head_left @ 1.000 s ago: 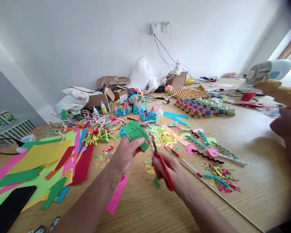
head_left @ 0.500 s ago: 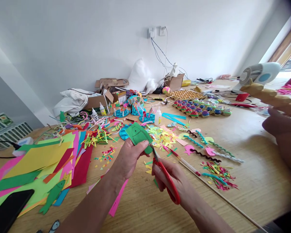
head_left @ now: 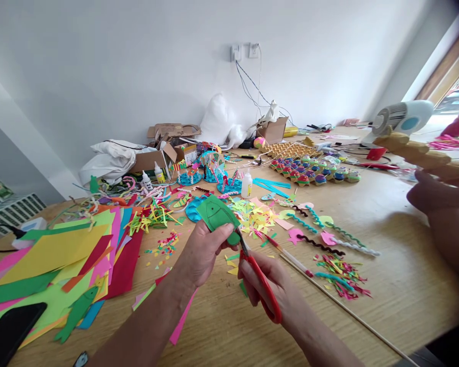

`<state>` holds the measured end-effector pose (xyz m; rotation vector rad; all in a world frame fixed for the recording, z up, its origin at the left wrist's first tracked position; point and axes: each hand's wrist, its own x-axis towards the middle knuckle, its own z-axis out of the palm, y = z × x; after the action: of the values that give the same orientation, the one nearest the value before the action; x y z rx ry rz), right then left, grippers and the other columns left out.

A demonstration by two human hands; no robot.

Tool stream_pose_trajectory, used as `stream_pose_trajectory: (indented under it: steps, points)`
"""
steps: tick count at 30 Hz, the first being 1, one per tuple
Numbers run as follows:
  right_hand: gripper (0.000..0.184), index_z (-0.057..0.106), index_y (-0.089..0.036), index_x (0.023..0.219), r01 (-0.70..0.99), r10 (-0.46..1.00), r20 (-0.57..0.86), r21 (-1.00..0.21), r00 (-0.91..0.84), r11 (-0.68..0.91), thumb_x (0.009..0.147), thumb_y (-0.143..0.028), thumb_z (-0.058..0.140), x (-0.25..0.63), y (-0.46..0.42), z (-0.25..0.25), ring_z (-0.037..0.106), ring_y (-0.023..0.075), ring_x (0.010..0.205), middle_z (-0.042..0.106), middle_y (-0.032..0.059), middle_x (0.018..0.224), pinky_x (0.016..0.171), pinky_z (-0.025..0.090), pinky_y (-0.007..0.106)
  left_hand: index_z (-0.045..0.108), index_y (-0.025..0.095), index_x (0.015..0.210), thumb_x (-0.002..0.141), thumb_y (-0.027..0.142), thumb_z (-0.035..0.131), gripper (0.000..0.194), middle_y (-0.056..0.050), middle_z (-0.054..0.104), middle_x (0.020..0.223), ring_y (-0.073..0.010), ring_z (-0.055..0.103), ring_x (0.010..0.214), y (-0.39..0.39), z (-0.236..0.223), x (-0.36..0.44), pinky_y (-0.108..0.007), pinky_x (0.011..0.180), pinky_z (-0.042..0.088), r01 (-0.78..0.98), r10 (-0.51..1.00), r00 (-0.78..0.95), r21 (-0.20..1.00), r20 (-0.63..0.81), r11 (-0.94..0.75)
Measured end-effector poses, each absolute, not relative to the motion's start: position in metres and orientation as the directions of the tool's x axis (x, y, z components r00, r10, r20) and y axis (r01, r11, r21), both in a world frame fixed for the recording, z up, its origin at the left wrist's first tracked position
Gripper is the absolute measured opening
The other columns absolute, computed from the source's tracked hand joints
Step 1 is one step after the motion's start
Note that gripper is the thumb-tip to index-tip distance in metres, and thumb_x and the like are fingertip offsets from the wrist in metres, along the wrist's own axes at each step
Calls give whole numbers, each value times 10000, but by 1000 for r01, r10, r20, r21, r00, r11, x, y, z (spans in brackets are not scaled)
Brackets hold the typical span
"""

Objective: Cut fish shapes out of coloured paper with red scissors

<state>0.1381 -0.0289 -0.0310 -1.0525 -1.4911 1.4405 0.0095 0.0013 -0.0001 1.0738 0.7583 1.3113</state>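
Note:
My left hand (head_left: 201, 252) pinches a green paper cut-out (head_left: 217, 214) with a fish outline drawn on it, lifted a little above the wooden table (head_left: 398, 285). My right hand (head_left: 268, 283) has its fingers through the red handles of a pair of scissors (head_left: 258, 278). The blades point up and left and meet the lower right edge of the green paper. A small green offcut (head_left: 245, 288) lies on the table under my right hand.
Sheets of coloured paper (head_left: 57, 255) spread at the left, with a black phone (head_left: 9, 331) at the corner. Paper scraps, pipe cleaners (head_left: 336, 239), a thin wooden stick (head_left: 348, 311), glue bottles (head_left: 246, 184) and painted egg-carton cups (head_left: 313, 171) fill the middle. Another person's hand (head_left: 439, 204) holds a cardboard piece at right.
The scissors have closed in on the green paper and their blades now sit at its edge. The view has shifted slightly, and my hands sit a little lower in it.

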Motion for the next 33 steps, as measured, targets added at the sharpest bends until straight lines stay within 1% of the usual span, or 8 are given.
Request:
stream_pose_trajectory:
  steps: [7,16,23,28,33]
  points:
    - [380,421,-196,563,34,940,-1,-999,-340,11,762,-518,457,138,-30,-34,328,62,353,367,-78,399,361,246,185,520,162,680,722,197,600,97,48,532,617,-78,492,559,1,-1,11,-218,529,451,-379,978,156,923,139,-71]
    - [442,418,-197,556,36,944,-35,-999,-327,-24,725,-596,504,138,-29,-36,323,59,344,373,-77,408,346,245,185,505,167,665,720,204,597,114,50,526,615,-81,488,562,2,-2,11,-221,538,447,-360,975,166,930,145,-77]
    - [431,413,-198,560,47,945,-13,-999,-328,2,743,-581,488,140,-30,-39,316,56,337,366,-76,423,335,228,185,514,160,680,736,188,578,90,36,541,636,-82,499,575,3,-3,10,-217,546,455,-342,975,182,938,129,-60]
    - [403,438,-189,584,81,941,-18,-997,-337,10,785,-537,471,144,-30,-45,325,58,360,354,-75,465,345,239,184,541,157,734,744,195,578,54,22,562,670,-85,518,589,4,-4,5,-215,550,460,-318,966,236,948,108,-28]
    - [410,439,-191,597,127,933,-24,-992,-359,24,793,-550,449,148,-30,-46,333,70,376,342,-74,461,356,234,194,544,152,729,715,208,604,83,11,585,682,-90,531,569,5,-2,2,-227,540,463,-301,959,275,954,66,21]
